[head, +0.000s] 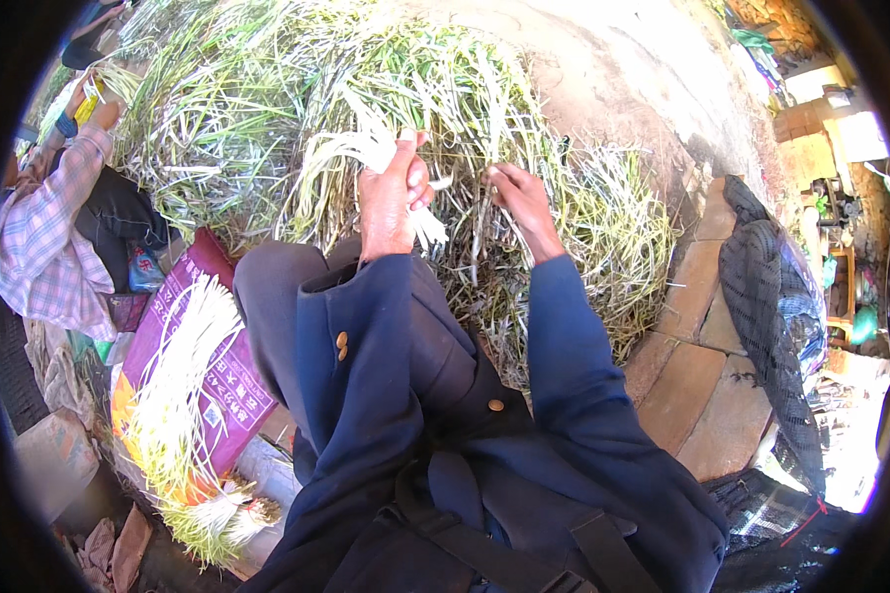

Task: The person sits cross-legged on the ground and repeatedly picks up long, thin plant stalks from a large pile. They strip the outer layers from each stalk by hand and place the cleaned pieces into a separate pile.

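Observation:
My left hand (397, 185) is closed around a bunch of pale, whitish stalks (356, 148); their long ends arch out to the left and short ends stick out below the fist. To its right, my right hand (515, 196) has thumb and index finger pinched together on what looks like a thin strand or leaf; blur hides exactly what it is. Both hands are over a large heap of green and dry, straw-like leaves (415, 74). Beside my left knee, a pile of long pale stalks (193, 363) lies on a purple printed sack (226, 400), with tied bundles (237, 511) at its lower end.
At the left sits another person in a plaid shirt (52, 230), whose hands hold similar stalks (111, 81). Brick paving (690, 378) runs along the right, with black netting (756, 274) beyond it. Bare ground (601, 89) shows at the upper right.

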Demonstrator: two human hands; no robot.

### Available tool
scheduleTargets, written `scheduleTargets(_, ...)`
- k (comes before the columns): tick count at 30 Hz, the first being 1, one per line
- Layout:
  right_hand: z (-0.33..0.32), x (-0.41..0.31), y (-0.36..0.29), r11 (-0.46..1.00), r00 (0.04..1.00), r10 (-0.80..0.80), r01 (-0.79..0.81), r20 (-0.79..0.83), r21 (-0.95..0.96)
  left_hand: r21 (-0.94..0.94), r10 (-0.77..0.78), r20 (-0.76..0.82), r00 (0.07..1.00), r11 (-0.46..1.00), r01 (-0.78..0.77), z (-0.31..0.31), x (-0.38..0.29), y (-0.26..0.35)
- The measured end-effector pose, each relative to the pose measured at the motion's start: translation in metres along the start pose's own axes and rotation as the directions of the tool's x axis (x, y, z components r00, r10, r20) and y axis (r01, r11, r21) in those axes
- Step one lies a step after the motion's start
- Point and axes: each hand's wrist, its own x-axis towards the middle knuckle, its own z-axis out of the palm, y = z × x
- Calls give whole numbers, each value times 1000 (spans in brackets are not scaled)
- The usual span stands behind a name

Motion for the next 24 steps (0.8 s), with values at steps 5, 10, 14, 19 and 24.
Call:
scheduleTargets(5,-40,-61,-26,999,999,-33,33,2,-36,119,-73,44,996,991,67,8,2,-18)
scheduleTargets(10,-41,-106,-40,995,995,-97,98,-27,37,202,-214,133,968,962,185,17,1,-30)
scheduleTargets(14,-29,-115,-48,980,980,-194,191,-49,-51,256,-267,202,942,943,213,18,0,-34)
scheduleTargets(19,-19,-114,-55,938,961,-277,270,0,-217,249,-245,169,955,948,199,14,4,-38)
scheduleTargets(24,-12,-105,-53,975,982,-187,187,9,-121,235,-249,146,957,949,211,9,8,-42)
